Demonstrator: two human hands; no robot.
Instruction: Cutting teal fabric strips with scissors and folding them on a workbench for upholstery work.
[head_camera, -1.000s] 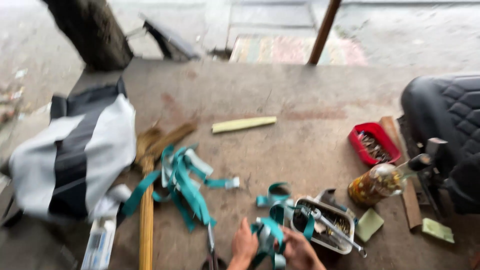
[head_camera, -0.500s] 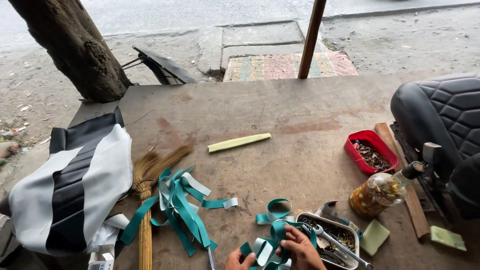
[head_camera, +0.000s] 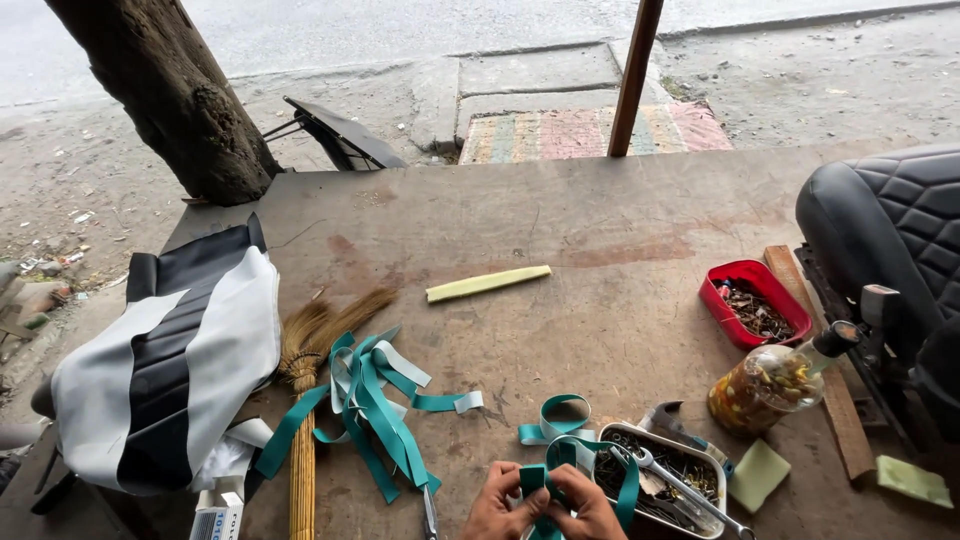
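From the head view, both hands meet at the near edge of the brown wooden tabletop. The left hand and the right hand are each closed, fingers pinched on a folded teal fabric strip held between them. Just right of them sits a shallow oval metal tray of screws with a steel wrench lying across it. To the left, a loose pile of teal strips lies beside a straw broom and a black-and-white seat cover.
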